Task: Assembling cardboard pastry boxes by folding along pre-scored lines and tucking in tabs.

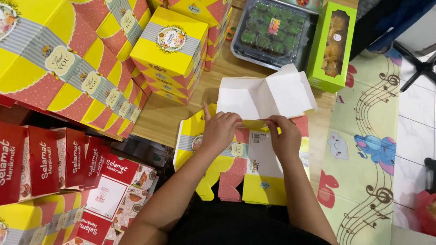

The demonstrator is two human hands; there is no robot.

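Both hands, left hand [221, 130] and right hand [286, 135], pinch the flat yellow box blank [235, 172], mid-fold; creasing its white flap [265, 95] seems next.

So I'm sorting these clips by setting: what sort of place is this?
Probably a home floor used for packing food boxes. A child's play mat lies beside stacks of yellow boxes, a tray of green cakes, and both hands fold a flat box.
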